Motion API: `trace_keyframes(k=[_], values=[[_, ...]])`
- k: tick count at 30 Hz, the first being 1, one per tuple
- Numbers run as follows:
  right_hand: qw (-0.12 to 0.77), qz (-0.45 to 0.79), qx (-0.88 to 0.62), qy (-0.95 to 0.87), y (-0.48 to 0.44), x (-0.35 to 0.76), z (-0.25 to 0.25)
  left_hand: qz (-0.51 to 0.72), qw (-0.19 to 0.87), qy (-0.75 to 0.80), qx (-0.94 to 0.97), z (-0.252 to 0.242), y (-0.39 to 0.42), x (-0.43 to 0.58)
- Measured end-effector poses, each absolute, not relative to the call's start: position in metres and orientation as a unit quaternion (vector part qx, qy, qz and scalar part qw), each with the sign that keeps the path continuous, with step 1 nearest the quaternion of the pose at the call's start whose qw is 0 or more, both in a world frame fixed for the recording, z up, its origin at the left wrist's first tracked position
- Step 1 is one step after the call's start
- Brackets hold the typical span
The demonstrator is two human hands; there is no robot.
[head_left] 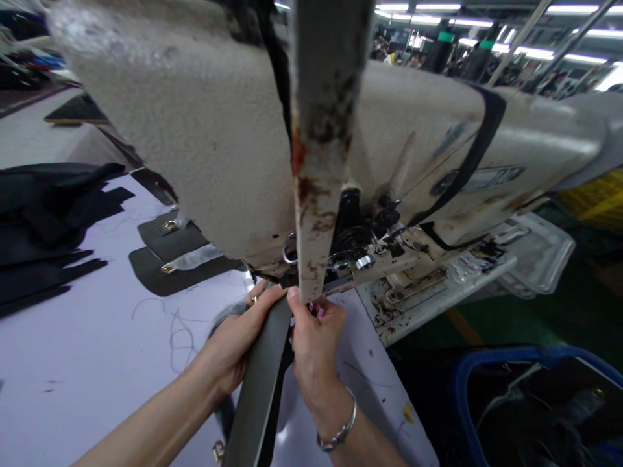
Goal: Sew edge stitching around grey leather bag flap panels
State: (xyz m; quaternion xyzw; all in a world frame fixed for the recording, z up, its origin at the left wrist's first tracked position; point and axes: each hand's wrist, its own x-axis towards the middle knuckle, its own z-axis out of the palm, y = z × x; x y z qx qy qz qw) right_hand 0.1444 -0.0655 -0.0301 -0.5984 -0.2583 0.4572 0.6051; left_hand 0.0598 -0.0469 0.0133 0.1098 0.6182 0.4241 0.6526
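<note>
A long dark grey-green strap-like piece (260,383) runs from the bottom edge up under the head of a worn cream sewing machine (204,149). My left hand (243,331) grips its left side, thumb on top close to the needle area. My right hand (316,331), with a silver bracelet at the wrist, pinches the right side just below the machine's upright bar (316,194). Something small and purple shows by the right fingers, too small to name. The needle and presser foot are hidden behind the bar and hands.
Two grey-green flaps (163,272) with gold clasps lie left of the machine. Black fabric pieces (43,227) are piled at far left on the white table (121,363), with loose threads. A blue-rimmed bin (462,389) stands at lower right, near a clear plastic tray (549,259).
</note>
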Motion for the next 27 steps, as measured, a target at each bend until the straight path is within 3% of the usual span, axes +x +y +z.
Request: trace_keyframes(k=[3, 14, 27], values=[[0.602, 0.462, -0.597, -0.261, -0.065, 0.151, -0.028, 0.401, 0.651, 0.632, 0.129, 0.013, -0.054, 0.071], [0.567, 0.528, -0.552, -0.307, -0.057, 0.188, -0.009, 0.530, 0.605, 0.590, 0.075, 0.004, -0.070, 0.111], [0.536, 0.507, -0.575, -0.355, -0.051, 0.197, -0.008, 0.585, 0.597, 0.544, 0.078, 0.004, -0.054, 0.114]])
